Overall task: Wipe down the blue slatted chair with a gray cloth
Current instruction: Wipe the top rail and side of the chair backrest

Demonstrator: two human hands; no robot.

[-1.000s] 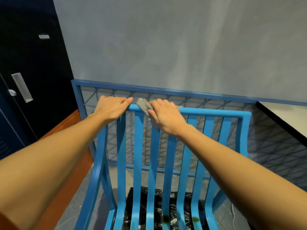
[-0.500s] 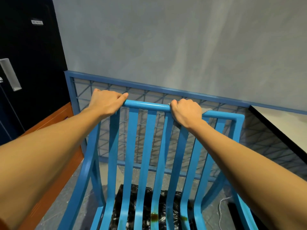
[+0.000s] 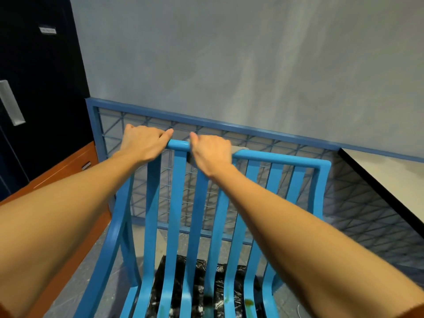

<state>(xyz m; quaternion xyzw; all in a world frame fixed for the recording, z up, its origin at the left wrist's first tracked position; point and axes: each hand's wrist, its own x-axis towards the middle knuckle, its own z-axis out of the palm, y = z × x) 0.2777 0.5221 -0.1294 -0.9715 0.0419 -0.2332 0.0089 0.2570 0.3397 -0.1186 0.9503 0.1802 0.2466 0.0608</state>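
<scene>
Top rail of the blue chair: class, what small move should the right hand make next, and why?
Probably slide the right hand and its gray cloth rightward along the top rail: the left hand grips the left end, and a long stretch of rail lies bare to the right.

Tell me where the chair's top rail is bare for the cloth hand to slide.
Free: the top rail from the gray cloth under the right hand to its right end. Crowded: leftward, only a short bare bit before the left hand gripping the rail.
</scene>
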